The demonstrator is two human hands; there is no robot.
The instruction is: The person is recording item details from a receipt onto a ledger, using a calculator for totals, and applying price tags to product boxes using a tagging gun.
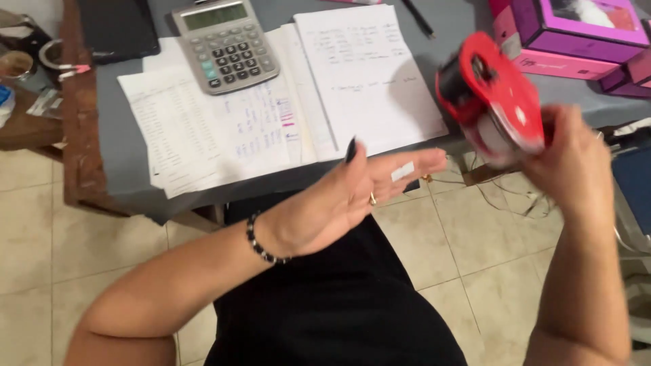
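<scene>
My right hand [576,166] grips a red price-label gun [491,95], held up at the right and blurred by motion. My left hand [346,200] is open, palm up, in front of the grey table's near edge, fingers pointing right toward the gun. A small white label [403,171] sticks to its fingers. The left wrist wears a dark beaded bracelet [258,244], and a ring sits on one finger. The two hands are apart, the gun just above and right of the left fingertips.
On the grey table [125,146] lie several white sheets of paper [369,74] and a grey calculator [225,44]. Pink and purple boxes [576,34] stand at the back right. A brown wooden shelf [78,102] with clutter is at left. Tiled floor below, with loose wires [505,190].
</scene>
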